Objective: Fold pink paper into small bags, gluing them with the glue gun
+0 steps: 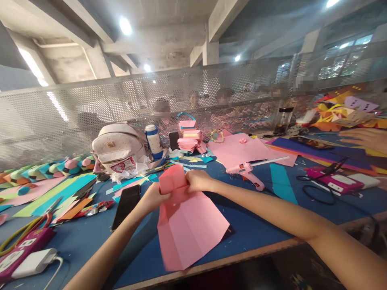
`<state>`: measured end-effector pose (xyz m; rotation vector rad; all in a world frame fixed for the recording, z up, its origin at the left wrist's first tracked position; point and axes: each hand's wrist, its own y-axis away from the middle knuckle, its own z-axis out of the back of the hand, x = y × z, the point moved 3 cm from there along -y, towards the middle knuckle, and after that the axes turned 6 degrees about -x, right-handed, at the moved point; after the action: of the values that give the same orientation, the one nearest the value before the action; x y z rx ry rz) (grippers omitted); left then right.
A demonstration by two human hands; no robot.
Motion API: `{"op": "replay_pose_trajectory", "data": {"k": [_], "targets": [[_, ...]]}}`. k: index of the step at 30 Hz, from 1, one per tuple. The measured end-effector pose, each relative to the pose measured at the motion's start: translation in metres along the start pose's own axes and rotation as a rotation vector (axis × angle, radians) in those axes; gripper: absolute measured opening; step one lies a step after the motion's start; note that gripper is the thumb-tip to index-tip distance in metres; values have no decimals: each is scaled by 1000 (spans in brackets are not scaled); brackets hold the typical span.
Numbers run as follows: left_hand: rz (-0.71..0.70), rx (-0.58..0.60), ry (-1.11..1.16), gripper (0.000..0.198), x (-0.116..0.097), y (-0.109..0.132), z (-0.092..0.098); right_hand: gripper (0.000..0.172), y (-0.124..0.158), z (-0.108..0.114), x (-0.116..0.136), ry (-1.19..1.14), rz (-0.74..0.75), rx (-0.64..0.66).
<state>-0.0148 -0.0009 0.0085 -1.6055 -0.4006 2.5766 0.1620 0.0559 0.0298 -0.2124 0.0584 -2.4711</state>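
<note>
Both hands grip a pink paper sheet point(190, 229) with crease lines across it, above the blue table's front part. My left hand point(154, 198) pinches the sheet's far left edge, thumb on the near side. At the far right edge, my right hand point(198, 181) has its fingers curled around the paper. Between the hands the far end is bent up into a curved, box-like fold; the near end spreads flat toward the table edge. A black phone point(126, 205) lies left of my left hand. A pink glue gun point(246, 172) rests on its side right of my right hand.
Scissors point(53, 207), coloured paper strips and a magenta power strip point(26, 251) occupy the left. Behind stand a white backpack point(119, 145), a bottle point(153, 141) and stacked pink paper boxes point(190, 139). Another power strip point(334, 181) with cables and a person's hand point(369, 139) are right.
</note>
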Motion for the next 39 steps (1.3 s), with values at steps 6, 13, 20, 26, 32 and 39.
{"op": "replay_pose_trajectory", "data": {"k": [6,13,20,26,32,39], "targets": [[-49,46,-54,17,-5,-1,4,45,-7,5,9,33,21,63],[-46,75,-92,21,0,-2,4,49,-9,1,11,73,13,54],[-40,86,-71,24,2,-1,3,40,-6,-6,7,62,24,47],[-46,13,-38,30,1,-2,0,43,-9,-7,4,4,35,67],[-10,-38,30,35,7,-4,4,41,-12,-2,3,-73,83,65],[33,-6,114,43,0,3,3,37,-15,-5,-1,-161,121,54]]}}
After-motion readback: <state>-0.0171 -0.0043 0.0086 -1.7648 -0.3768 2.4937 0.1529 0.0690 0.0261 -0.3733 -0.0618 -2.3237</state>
